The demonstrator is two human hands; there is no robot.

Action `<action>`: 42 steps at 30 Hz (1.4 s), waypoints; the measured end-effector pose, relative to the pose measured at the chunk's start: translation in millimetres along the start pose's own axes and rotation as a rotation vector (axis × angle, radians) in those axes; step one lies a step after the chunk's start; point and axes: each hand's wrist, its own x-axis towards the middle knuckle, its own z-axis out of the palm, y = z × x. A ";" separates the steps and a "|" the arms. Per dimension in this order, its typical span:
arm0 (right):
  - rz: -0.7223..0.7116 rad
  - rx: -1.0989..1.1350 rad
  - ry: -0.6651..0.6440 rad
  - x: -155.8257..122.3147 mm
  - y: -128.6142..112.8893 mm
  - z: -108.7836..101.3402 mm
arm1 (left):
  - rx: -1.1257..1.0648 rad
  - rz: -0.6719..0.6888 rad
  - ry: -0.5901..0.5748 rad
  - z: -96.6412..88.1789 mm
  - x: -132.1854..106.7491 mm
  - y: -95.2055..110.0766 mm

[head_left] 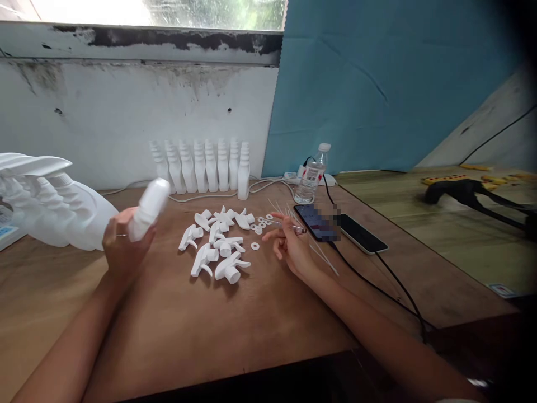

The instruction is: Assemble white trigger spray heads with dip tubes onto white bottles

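Raised above the left part of the table, my left hand [119, 246] is wrapped round a white plastic bottle [150, 208], tilted and smeared by motion. My right hand [289, 243] reaches beside a small cluster of flat white washers [259, 226]. A slender pen-like stick [298, 229] is held between its fingers, which are partly stretched out; the stick's exact kind is unclear. One washer [255, 246] lies apart from the others. Between my hands several white trigger spray heads [226, 246] lie loose on the brown table [201, 330].
Several white bottles [199, 168] stand in a row by the wall. More white bottles [54, 207] are grouped at the left. A clear water bottle [311, 179], two phones [364, 234] with cables and thin white tubes [323, 254] lie right of centre.
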 end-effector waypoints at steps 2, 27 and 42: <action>-0.062 -0.026 -0.040 -2.1 1.3 0.3 | -0.064 0.218 0.017 -5.0 3.9 22.3; -0.852 -0.815 -0.371 -22.3 -5.8 9.0 | -0.017 0.684 0.002 -30.4 21.1 98.5; -1.718 -1.317 -0.007 1.7 -39.1 -26.1 | -0.337 0.740 -0.568 -5.3 114.0 90.0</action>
